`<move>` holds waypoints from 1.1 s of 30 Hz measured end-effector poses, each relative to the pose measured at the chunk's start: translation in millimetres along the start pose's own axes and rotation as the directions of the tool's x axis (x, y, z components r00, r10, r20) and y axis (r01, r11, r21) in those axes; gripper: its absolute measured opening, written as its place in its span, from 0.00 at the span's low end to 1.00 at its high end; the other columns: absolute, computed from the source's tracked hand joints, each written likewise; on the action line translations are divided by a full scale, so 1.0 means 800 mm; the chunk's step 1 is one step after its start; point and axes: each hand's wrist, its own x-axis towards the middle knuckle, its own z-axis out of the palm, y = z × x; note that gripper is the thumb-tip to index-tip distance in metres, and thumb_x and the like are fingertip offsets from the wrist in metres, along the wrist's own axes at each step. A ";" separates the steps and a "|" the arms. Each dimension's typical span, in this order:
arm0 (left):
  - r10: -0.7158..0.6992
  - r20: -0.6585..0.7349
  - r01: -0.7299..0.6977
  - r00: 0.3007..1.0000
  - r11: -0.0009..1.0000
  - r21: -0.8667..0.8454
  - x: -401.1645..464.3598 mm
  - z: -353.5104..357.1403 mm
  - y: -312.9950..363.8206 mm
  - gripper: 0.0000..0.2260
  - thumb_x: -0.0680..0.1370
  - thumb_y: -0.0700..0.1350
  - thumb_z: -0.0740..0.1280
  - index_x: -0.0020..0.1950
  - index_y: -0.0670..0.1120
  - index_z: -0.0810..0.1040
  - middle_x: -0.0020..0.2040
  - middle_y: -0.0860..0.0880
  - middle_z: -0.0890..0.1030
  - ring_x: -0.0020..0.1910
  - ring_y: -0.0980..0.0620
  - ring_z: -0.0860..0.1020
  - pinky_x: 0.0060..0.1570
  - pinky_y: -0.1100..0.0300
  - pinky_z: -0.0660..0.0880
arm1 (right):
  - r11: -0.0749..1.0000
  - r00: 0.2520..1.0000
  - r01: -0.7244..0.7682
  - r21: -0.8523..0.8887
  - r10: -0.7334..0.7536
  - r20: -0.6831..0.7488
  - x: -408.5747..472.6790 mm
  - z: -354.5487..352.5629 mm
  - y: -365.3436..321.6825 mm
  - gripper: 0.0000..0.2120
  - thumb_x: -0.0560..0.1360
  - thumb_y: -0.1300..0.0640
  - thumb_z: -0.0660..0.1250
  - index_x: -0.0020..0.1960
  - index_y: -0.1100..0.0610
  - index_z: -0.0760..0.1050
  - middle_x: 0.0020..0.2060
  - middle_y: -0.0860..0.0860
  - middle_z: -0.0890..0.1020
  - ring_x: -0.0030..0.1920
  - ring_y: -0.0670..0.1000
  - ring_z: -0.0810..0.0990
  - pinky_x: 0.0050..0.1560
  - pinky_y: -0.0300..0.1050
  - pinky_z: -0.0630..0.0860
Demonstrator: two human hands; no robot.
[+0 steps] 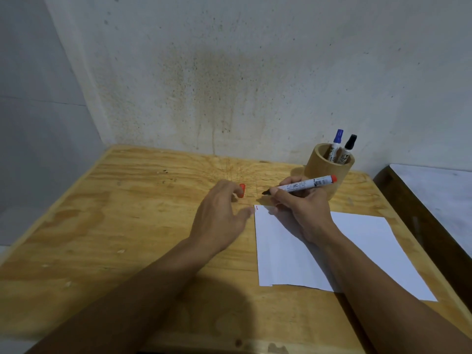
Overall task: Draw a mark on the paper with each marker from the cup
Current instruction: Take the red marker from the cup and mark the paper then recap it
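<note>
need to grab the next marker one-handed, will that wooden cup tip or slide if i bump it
The wooden cup looks thick-walled and wide, so probably stable. The blue marker and black marker stick above its rim; snagging them might rock it.

No word, brand or number can be read with certainty. The white red-ended marker (304,185), held in the right hand (301,210) just far of the paper, carries lines of small black print along its barrel, too fine and blurred to make out. In the round wooden cup (324,175) at the far right of the table, the white blue-capped marker (336,145) and the white black-capped marker (347,149) each show bold black characters on the barrel. The cup's rim cuts these off, and they cannot be read either.
</note>
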 end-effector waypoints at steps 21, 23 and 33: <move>-0.288 0.409 0.498 0.866 0.427 -0.754 0.070 -0.007 0.044 0.03 0.74 0.33 0.66 0.45 0.37 0.79 0.39 0.41 0.81 0.35 0.49 0.81 0.36 0.58 0.80 | 0.998 0.993 0.062 0.005 -0.061 -0.106 -0.002 -0.023 -0.066 0.07 0.71 0.64 0.73 0.47 0.66 0.79 0.40 0.62 0.85 0.34 0.56 0.84 0.34 0.45 0.78; -0.271 0.436 0.513 0.858 0.414 -0.752 0.070 -0.005 0.047 0.04 0.75 0.33 0.65 0.46 0.37 0.80 0.39 0.41 0.82 0.35 0.49 0.81 0.36 0.57 0.80 | 0.998 0.992 0.066 -0.013 -0.067 -0.105 -0.003 -0.027 -0.067 0.05 0.71 0.63 0.73 0.45 0.64 0.80 0.39 0.63 0.85 0.34 0.56 0.84 0.34 0.45 0.77; -0.243 0.393 0.462 0.887 0.463 -0.757 0.061 0.009 0.068 0.02 0.73 0.34 0.69 0.42 0.37 0.82 0.37 0.39 0.84 0.35 0.49 0.83 0.37 0.60 0.81 | 0.992 0.992 0.097 -0.081 -0.104 -0.076 -0.011 -0.044 -0.083 0.08 0.71 0.62 0.74 0.45 0.68 0.82 0.38 0.62 0.86 0.34 0.55 0.83 0.44 0.55 0.77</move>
